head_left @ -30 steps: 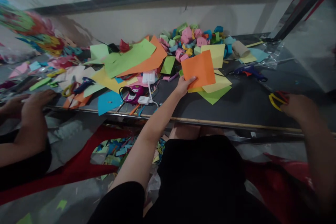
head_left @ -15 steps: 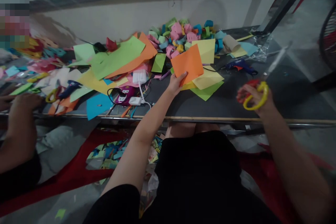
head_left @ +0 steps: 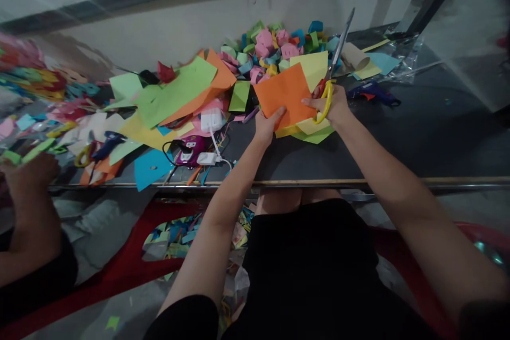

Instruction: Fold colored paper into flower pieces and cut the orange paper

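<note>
An orange paper sheet is pinched at its lower left edge by my left hand, thumb on top. My right hand is closed round yellow-and-red-handled scissors, whose blades point up and away from me. That hand's thumb and fingertips also meet the sheet's right edge. Beneath and behind the orange sheet lie a pale yellow sheet and a green sheet.
A heap of folded paper pieces sits at the back. Right of my hand lies a blue glue gun. A purple power strip with white plugs is left. A co-worker's hand is at far left, near more paper scraps.
My right hand has swung in from the right with the scissors and now touches the orange sheet's edge. The left hand keeps its hold. The co-worker's hand has shifted slightly and holds something green.
</note>
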Motion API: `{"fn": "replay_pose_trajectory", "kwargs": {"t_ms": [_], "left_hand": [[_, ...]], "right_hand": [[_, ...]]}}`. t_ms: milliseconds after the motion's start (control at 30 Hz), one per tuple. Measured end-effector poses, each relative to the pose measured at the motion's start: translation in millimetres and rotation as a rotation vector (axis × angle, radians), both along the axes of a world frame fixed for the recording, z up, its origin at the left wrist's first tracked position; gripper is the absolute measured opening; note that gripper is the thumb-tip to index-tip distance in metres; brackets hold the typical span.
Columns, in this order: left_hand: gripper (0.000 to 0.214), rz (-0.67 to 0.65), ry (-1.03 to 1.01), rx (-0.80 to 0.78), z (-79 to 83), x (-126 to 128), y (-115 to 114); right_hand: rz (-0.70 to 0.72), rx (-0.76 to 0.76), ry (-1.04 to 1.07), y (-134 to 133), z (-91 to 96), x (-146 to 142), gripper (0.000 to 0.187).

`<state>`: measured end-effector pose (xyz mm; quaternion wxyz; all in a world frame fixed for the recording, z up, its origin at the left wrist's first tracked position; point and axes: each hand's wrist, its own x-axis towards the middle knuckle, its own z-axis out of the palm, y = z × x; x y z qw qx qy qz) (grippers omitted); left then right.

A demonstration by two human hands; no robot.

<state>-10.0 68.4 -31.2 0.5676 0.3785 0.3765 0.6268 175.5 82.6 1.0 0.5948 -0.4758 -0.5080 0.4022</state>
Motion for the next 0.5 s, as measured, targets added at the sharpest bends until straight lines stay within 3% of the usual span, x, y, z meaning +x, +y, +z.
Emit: {"fn": "replay_pose_trajectory", "kwargs": {"t_ms": [167, 300, 500], "left_hand": [[0.057, -0.096, -0.137, -0.054, 7.4, -4, -3], [0.052, -0.176, -0.057, -0.139, 5.2, 5, -11], [0.042, -0.121, 0.032, -0.107, 3.0, 30, -11]], "right_hand": [[-0.132, 0.055, 0.023, -1, -19.6, 4, 0.048], [-0.208, 0.097, 0.015, -5, -25.0, 4, 0.047], [-0.280, 0.169, 0.068, -7, -30.1, 7, 0.054]]}}
